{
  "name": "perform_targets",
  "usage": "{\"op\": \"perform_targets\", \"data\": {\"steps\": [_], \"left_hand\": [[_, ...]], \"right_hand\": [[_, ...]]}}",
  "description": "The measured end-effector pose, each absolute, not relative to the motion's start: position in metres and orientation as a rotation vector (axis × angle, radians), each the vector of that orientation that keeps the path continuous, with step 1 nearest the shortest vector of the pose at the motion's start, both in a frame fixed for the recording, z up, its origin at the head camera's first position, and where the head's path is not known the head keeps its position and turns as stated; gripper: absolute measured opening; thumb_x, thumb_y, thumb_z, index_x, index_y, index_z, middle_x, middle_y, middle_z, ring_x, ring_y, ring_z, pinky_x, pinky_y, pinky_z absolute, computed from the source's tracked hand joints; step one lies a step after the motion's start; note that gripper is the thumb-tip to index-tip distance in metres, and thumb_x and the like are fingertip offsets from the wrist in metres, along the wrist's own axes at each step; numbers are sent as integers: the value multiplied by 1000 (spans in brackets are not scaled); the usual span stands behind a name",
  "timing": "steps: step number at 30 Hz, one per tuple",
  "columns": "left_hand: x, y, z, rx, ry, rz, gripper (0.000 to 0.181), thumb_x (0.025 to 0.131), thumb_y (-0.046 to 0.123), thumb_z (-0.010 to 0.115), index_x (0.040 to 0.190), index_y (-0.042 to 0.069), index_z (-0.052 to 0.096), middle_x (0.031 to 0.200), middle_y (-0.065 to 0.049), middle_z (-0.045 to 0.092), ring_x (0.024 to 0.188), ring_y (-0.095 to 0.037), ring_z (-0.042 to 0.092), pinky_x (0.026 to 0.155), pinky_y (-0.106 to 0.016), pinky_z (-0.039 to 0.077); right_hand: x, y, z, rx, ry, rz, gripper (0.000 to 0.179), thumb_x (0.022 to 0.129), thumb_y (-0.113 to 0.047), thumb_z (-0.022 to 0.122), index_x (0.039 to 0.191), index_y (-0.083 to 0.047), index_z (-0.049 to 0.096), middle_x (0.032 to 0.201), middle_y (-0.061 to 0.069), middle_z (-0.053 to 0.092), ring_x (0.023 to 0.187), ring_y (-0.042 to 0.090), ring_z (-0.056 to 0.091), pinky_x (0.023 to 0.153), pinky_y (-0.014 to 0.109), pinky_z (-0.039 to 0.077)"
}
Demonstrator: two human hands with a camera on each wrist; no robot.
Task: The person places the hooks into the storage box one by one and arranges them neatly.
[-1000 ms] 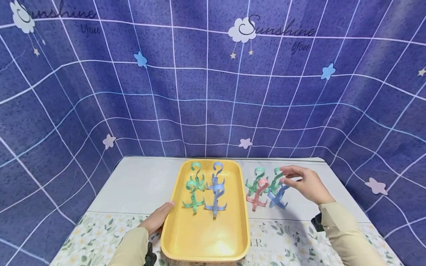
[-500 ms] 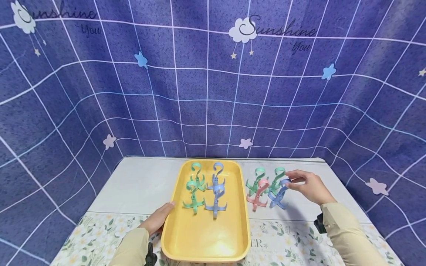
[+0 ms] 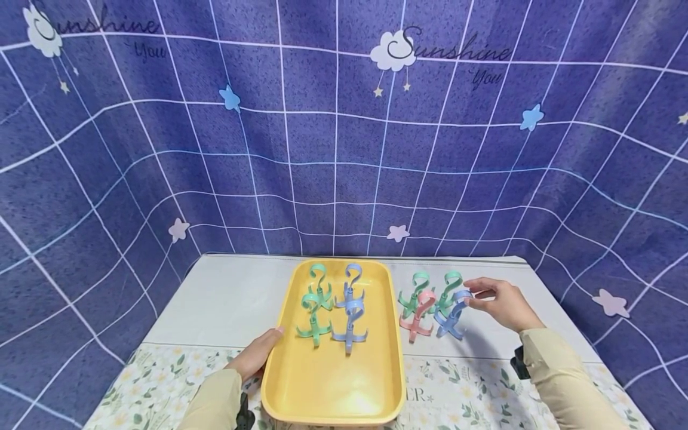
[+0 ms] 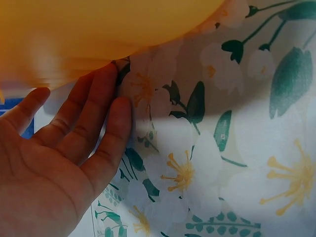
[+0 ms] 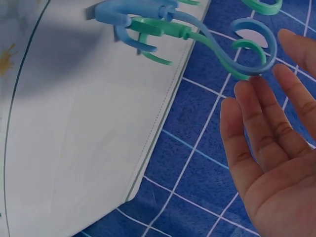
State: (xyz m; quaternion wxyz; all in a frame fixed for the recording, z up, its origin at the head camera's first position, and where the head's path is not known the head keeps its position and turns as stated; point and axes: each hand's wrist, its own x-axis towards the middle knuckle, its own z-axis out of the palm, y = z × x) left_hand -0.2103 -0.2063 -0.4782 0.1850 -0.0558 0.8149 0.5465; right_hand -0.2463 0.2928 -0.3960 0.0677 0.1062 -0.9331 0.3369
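Note:
My left hand [image 3: 257, 353] rests along the left side of a yellow tray [image 3: 333, 394], thumb tip at the rim; in the left wrist view its fingers [image 4: 106, 94] reach fairly straight to the tray's underside. Two green hooks [image 3: 315, 328] and two blue hooks [image 3: 349, 335], each with a curled top and splayed prongs, sit in the tray. Right of it stand several more: a pink hook [image 3: 416, 325], two green ones and a blue hook [image 3: 448, 322]. My right hand [image 3: 502, 304] is at this blue hook's curled top, fingers extended, thumb and index tips right beside the loop [image 5: 266, 37].
A white mat with a floral front part [image 3: 177, 373] lies under everything. Close behind the blue hook, a green hook [image 3: 452, 279] overlaps it in the right wrist view. Blue grid-patterned cloth [image 3: 344, 143] hangs behind and at both sides.
My right hand has moved slightly right, from the rear green hook's top to the blue hook's top. My left hand and the tray have stayed where they were.

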Motion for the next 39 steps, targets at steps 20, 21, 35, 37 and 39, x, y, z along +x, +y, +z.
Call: {"op": "perform_targets", "data": {"steps": [20,21,35,37,39], "left_hand": [[-210,-204,-475,-191,2316,1521,58,111,43,31,142,-5,43,98,-13,65,81,-24,67,73,-43,59],[-210,-204,-475,-192,2317,1520,57,111,43,31,142,-4,43,97,-13,65,81,-24,67,73,-43,59],[-208,-203,-477,-172,2339,1528,58,112,44,31,142,-4,44,100,-13,65,84,-24,66,77,-44,58],[-208,-203,-478,-169,2341,1530,58,111,44,31,142,-4,44,100,-13,65,84,-24,66,77,-44,58],[-208,-204,-479,-167,2340,1532,59,111,45,31,143,-3,43,101,-13,65,84,-24,66,77,-45,58]], "right_hand": [[-248,296,-410,348,-2823,944,23,91,-15,77,112,-4,75,95,6,75,87,24,71,75,41,55],[-248,296,-410,350,-2825,935,23,92,-15,77,112,-4,75,95,6,75,87,24,71,75,41,55],[-246,300,-409,355,-2811,914,22,92,-13,77,111,-4,75,94,6,75,85,24,71,75,41,55],[-245,300,-410,358,-2805,912,21,92,-14,77,110,-4,75,93,5,75,84,23,70,75,40,55],[-244,299,-410,361,-2798,910,20,92,-15,77,109,-5,76,92,4,74,83,21,70,74,40,55]]}}
